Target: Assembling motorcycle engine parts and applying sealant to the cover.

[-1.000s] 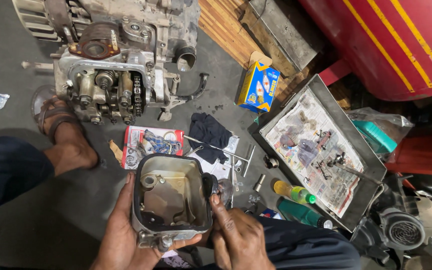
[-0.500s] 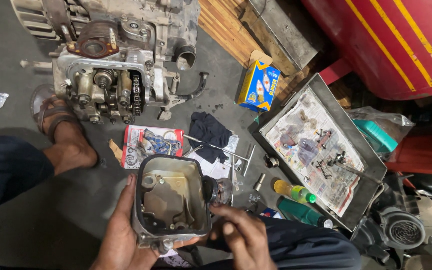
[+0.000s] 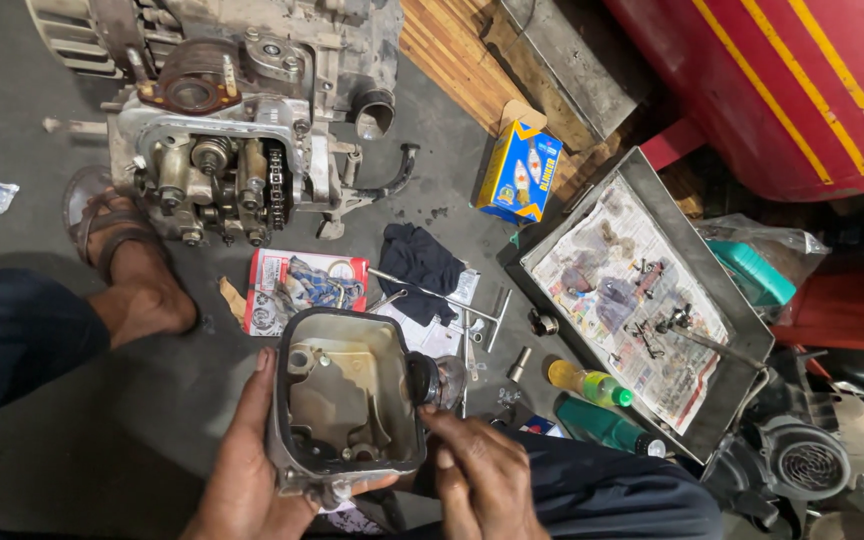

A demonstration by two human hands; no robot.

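I hold a grimy grey metal engine cover (image 3: 344,400) low in the middle of the head view, hollow side up. My left hand (image 3: 242,475) grips its left rim and lower corner. My right hand (image 3: 482,480) lies against its lower right rim, fingertips touching the edge. A small dark round part (image 3: 422,378) with a clear piece beside it sits at the cover's right side, just above my right fingers. Whether it is fixed to the cover is unclear.
A stripped engine (image 3: 222,150) stands at the upper left, a sandalled foot (image 3: 132,285) beside it. On the floor lie a red packet (image 3: 302,290), dark cloth (image 3: 420,260), T-handle wrench (image 3: 442,295), blue-yellow box (image 3: 519,170) and two bottles (image 3: 592,385). A paper-lined metal tray (image 3: 752,330) with small parts is at right.
My right hand has slid down from the cover's right side to its lower right rim. The left hand and the cover have stayed put.
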